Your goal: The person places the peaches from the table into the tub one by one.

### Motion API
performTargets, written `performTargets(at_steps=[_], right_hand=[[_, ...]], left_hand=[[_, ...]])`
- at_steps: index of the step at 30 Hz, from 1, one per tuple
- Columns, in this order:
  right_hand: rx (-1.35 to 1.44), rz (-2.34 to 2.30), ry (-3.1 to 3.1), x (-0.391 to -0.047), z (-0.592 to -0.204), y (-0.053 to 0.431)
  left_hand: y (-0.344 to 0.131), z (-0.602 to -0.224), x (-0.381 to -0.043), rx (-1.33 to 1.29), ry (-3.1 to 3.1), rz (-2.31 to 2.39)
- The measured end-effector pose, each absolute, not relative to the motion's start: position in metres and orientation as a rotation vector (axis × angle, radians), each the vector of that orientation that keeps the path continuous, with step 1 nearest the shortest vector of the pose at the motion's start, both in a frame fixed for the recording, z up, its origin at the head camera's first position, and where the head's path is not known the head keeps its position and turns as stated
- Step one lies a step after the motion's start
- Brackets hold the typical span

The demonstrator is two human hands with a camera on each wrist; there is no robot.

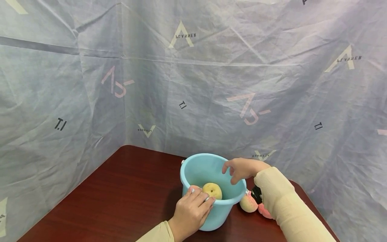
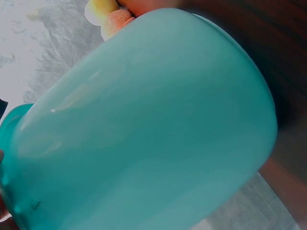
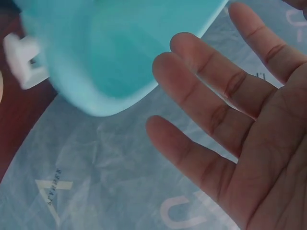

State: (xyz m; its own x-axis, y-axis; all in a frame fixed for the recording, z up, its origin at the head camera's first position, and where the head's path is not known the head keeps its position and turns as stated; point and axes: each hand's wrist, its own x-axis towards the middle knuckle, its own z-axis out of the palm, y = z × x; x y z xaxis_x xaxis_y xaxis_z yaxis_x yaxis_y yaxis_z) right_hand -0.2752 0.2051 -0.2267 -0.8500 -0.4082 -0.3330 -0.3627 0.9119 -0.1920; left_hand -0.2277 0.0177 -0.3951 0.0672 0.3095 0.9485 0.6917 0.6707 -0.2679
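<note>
A light-blue plastic bucket (image 1: 217,215) stands upright on the table. My left hand (image 1: 193,208) grips its near rim, with the fingers bent over the edge. In the left wrist view the bucket's outer wall (image 2: 153,115) fills most of the picture. Inside lies a round yellow fruit (image 1: 212,190) with a dimple, and a pinkish fruit shows partly behind my left fingers. Over the right side of the bucket's mouth is my right hand (image 1: 242,169), holding nothing. Its fingers (image 3: 201,105) are spread and slightly bent in the right wrist view.
Right of the bucket, a yellow-pink peach-like fruit (image 1: 249,203) and a pink one (image 1: 265,211) lie on the dark red table (image 1: 121,195), partly behind my right sleeve. A white handle mount (image 3: 26,62) juts from the rim. Grey printed cloth (image 1: 193,84) hangs behind the table.
</note>
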Motion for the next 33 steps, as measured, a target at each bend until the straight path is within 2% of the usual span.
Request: performTargets(at_steps=[10,25,33], right_hand=[[-0.540,-0.192,2.714,-0.271,-0.232,0.227],[-0.701,-0.323,2.715,-0.267,-0.240,0.258],[-0.644,-0.341,2.754,-0.264,-0.244,0.276]], left_hand=[[0.021,-0.397,-0.228,-0.868,-1.523,-0.346],[0.020,-0.397,-0.227,-0.866,-1.531,-0.361],[0.018,-0.399,-0.228,-0.851,-1.539,-0.339]])
